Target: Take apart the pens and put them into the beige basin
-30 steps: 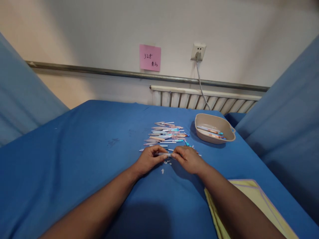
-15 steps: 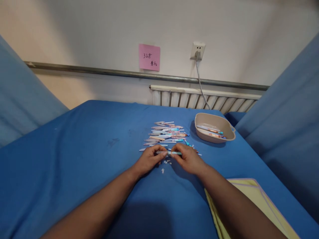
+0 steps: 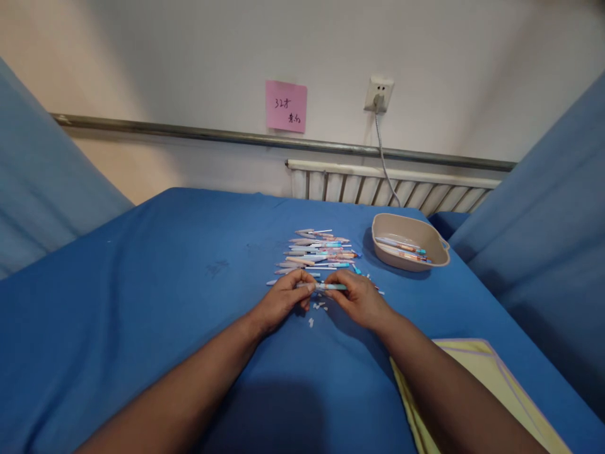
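My left hand (image 3: 287,295) pinches one end of a slim, pale pen (image 3: 326,287) between thumb and fingers. At its light-green end, my right hand (image 3: 355,296) grips the same pen, so it lies level between both hands. Just beyond the fingers, rows of pens and pen parts (image 3: 309,252) with white, pink, orange and turquoise pieces lie on the blue cloth. Small white bits (image 3: 317,306) are scattered below the held pen. The fingers partly cover the pen's ends.
A beige plastic basin (image 3: 409,260) holding several pens stands at the right. A yellow cloth with a lilac edge (image 3: 466,366) lies under my right forearm. Blue fabric (image 3: 142,302) covers the table. Behind are a radiator (image 3: 350,183), a metal rail (image 3: 212,135) and a plugged-in cable (image 3: 382,151).
The view has shifted slightly. My right fingers have moved a little along the pen, showing more of its middle; both hands still grip it.
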Tool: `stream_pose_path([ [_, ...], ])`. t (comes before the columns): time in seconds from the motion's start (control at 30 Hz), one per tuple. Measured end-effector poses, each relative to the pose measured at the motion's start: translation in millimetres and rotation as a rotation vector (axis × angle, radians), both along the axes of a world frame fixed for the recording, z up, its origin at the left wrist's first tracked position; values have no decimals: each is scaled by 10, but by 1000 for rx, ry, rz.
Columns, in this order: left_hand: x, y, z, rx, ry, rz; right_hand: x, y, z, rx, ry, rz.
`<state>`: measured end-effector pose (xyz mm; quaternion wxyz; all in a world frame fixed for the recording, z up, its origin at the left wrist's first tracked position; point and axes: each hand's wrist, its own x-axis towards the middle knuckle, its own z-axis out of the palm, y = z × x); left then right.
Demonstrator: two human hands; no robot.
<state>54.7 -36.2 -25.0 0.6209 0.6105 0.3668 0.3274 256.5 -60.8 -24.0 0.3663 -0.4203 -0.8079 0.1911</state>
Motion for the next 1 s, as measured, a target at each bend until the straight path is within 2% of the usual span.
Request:
stream_pose_path([
  [0.2, -31, 69, -45, -57, -41, 50, 180, 62, 41, 19, 33, -32],
  [0.37, -56, 137, -76, -143, -107, 103, 340, 131, 49, -72, 107, -131],
  [0.5, -46, 128, -56, -166, -135, 102, 324, 143, 22, -109, 119, -137],
  [0.8, -30, 122, -36, -149, -119, 96, 296, 134, 31, -65, 91, -147],
  [1.0, -29, 84, 16, -233, -156, 67, 279, 120, 17, -59, 90, -131],
])
